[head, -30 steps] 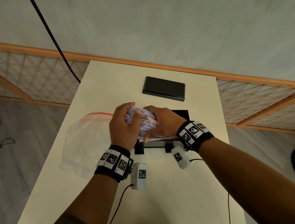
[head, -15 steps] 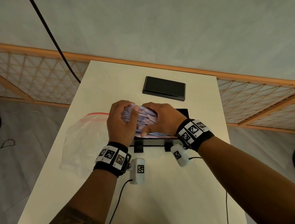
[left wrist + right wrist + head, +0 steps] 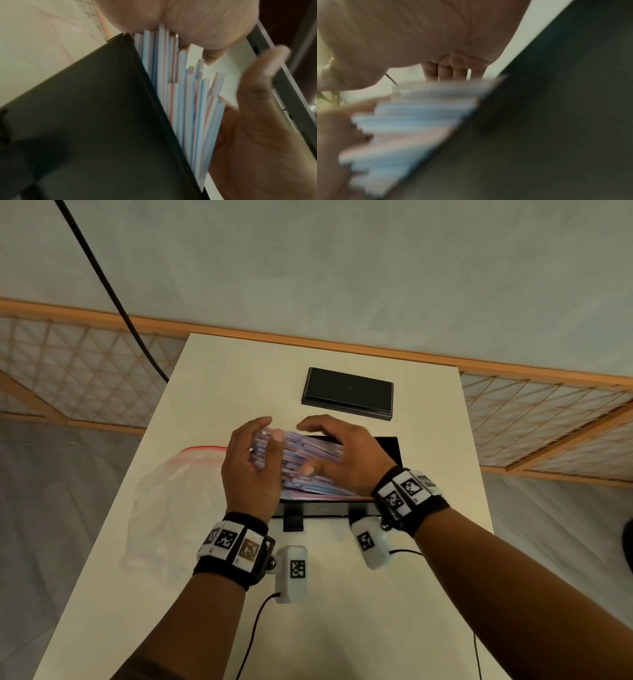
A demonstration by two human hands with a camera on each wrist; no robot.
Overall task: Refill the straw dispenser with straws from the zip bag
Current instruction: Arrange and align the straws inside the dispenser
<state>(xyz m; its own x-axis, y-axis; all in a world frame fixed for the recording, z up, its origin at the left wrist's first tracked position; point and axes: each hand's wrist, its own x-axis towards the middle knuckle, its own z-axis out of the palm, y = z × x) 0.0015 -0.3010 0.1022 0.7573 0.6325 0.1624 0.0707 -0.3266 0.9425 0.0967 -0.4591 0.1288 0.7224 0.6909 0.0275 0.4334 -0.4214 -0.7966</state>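
Head view: the left hand and right hand are curling round opposite ends of a bundle of straws, which is sitting in the open black dispenser mid-worktop. The zip bag is lying just left; a black lid is lying beyond.

Left wrist view: striped straws are standing against the dispenser wall.

Right wrist view: blurred; the grip is not discernible.
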